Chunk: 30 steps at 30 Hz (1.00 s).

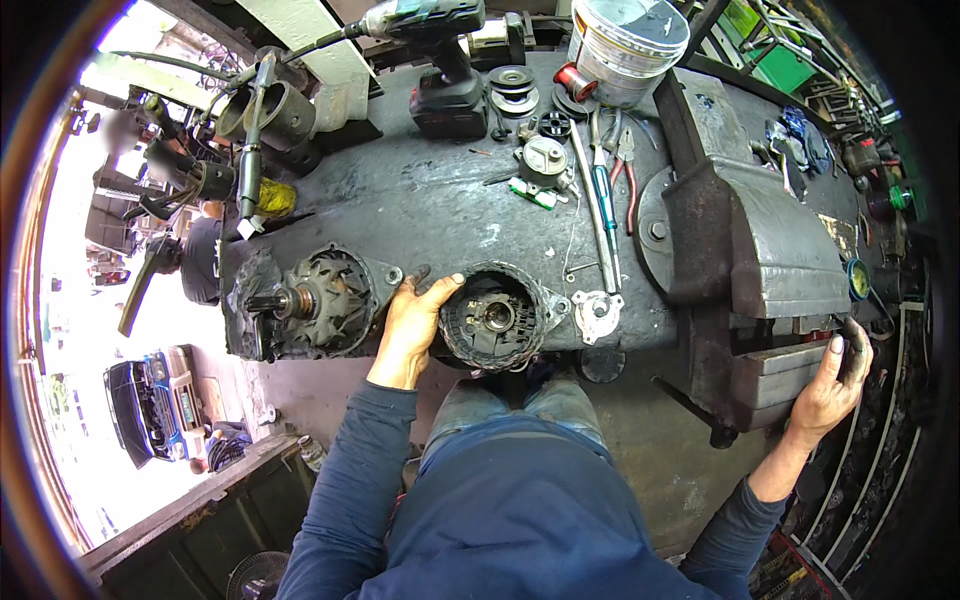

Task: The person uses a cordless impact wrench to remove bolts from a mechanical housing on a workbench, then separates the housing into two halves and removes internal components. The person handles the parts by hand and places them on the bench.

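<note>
My left hand [415,318] is between two alternator halves on the bench, its thumb stretched out and touching the rim of the right one. That half is a round housing [449,330] with copper-dark windings round its wall and a bearing bore in the middle. The left half is a finned rotor [335,290] in its end housing, its shaft pointing left. My right hand [830,385] is at the bench vise [780,375], beside its jaws. Its thumb and blackened fingers are close together; whatever is between them is hidden.
Behind lie a cordless impact wrench [445,95], pulleys [513,90], a blue-handled screwdriver [604,190], red pliers [625,165] and a round metal part [543,160]. A white bucket [630,45] stands at the back. A metal bracket plate [598,316] lies near the front edge.
</note>
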Motion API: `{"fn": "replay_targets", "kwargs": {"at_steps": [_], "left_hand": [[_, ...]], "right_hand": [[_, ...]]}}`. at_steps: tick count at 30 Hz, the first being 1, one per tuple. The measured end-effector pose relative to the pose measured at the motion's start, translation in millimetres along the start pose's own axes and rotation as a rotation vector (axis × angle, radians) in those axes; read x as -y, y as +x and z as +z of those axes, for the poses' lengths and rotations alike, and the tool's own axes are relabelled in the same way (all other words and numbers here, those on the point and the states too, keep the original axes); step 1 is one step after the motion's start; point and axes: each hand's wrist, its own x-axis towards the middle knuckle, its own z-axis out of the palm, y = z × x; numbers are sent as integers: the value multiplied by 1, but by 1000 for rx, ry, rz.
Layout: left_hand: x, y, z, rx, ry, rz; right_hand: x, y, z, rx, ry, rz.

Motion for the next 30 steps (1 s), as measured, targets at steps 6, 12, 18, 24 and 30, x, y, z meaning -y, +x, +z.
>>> {"fn": "replay_targets", "kwargs": {"at_steps": [6, 12, 18, 24, 30], "left_hand": [[-3, -2, 1, 24, 26, 33], [4, -9, -17, -2, 126, -22], [13, -18, -36, -1, 60, -89], [17, -32, -46, 28, 93, -132], [31, -60, -33, -63, 123, -133]], "right_hand": [[0, -1, 0, -16, 6, -24], [1, -4, 1, -48, 87, 5], [30, -6, 2, -205, 280, -36], [118, -44, -14, 411, 716, -441], [133, -90, 78, 927, 623, -373]]}}
